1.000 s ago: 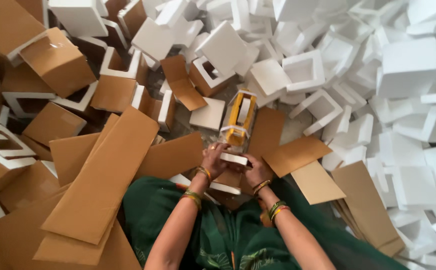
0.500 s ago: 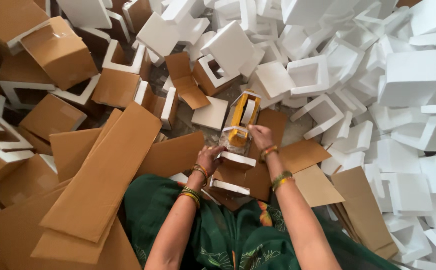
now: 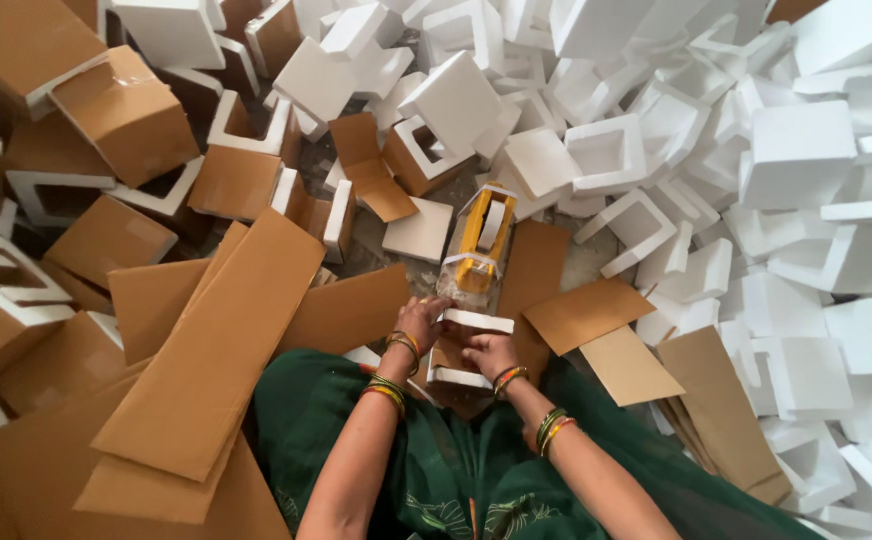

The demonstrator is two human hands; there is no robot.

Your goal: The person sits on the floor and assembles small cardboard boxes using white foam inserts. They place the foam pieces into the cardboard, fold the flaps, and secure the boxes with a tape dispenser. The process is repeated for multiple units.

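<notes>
My left hand (image 3: 422,322) grips the left side of a small white foam frame with brown cardboard inside (image 3: 468,348), held over my green-clad lap. My right hand (image 3: 488,353) rests on the same piece, fingers pressed against its cardboard face. Both wrists carry coloured bangles. Just beyond the piece stands a yellow and clear tape dispenser (image 3: 480,240) on the floor, touching neither hand.
Flat brown cardboard sheets (image 3: 218,340) lie to my left and right (image 3: 596,312). A large heap of white foam blocks (image 3: 756,170) fills the right and far side. Cardboard-wrapped foam boxes (image 3: 124,112) are stacked at the left.
My right hand has drawn back from the tape dispenser onto the foam-and-cardboard piece. The left hand has stayed on the piece's left side.
</notes>
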